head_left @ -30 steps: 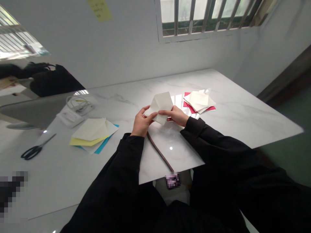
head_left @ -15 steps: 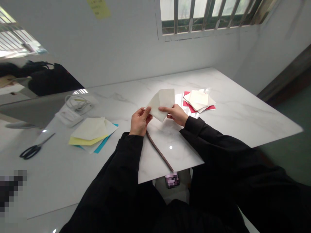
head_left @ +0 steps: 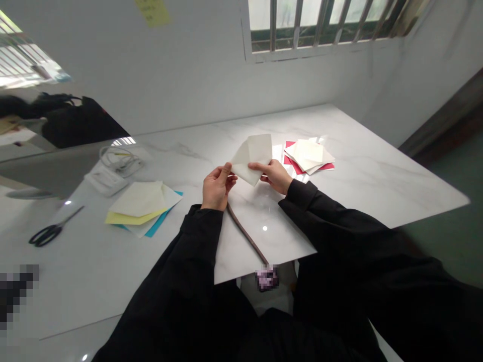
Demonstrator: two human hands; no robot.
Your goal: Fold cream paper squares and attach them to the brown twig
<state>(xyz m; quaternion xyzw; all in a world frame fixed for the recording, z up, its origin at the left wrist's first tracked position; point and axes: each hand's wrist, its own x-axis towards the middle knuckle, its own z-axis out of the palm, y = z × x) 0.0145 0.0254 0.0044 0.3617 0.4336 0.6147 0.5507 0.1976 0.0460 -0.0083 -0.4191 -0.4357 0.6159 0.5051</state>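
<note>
Both my hands hold a piece of folded cream paper [head_left: 258,149] up above the marbled table. My left hand [head_left: 218,187] pinches its left corner between thumb and fingers. On the lower right part, my right hand [head_left: 276,176] grips it, the thumb lying across the front face and the other fingers mostly behind. A crease runs down the paper and splits it into two slanted faces. Just beyond my right hand lies a stack of cream and red papers [head_left: 309,153]. Below my left hand a thin brown cord [head_left: 245,234] runs toward the table's front edge.
Left of my arms lie fanned cream, yellow and blue sheets [head_left: 138,201]. Black-handled scissors [head_left: 47,235] rest farther left, near a white cable [head_left: 123,160]. The marbled table [head_left: 396,176] meets the wall below a barred window [head_left: 320,25]. A yellow note [head_left: 154,12] hangs on the wall.
The folded paper has risen very slightly, and its left corner sits a little differently at my left fingers. Both hands keep their hold.
</note>
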